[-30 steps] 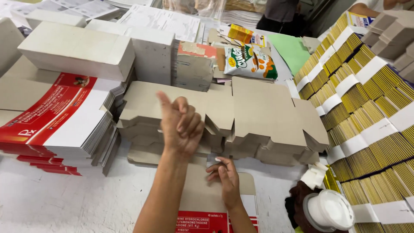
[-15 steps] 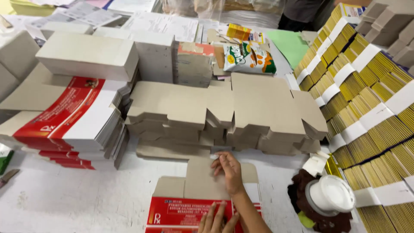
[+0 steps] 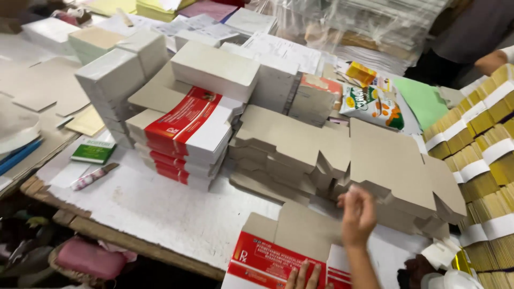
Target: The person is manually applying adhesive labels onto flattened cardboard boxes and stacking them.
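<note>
The right hand point(image 3: 357, 215), fingers loosely spread, touches one grey flat cardboard stack point(image 3: 393, 176); the left hand point(image 3: 303, 277), fingers together, presses one red-and-white flattened carton point(image 3: 267, 259) on the white worktop point(image 3: 160, 208).

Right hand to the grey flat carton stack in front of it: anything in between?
Nothing visible. The right hand is raised at the near edge of the grey carton stack, fingers at its edge; contact is unclear. The left hand rests on the red-and-white carton blank below.
</note>
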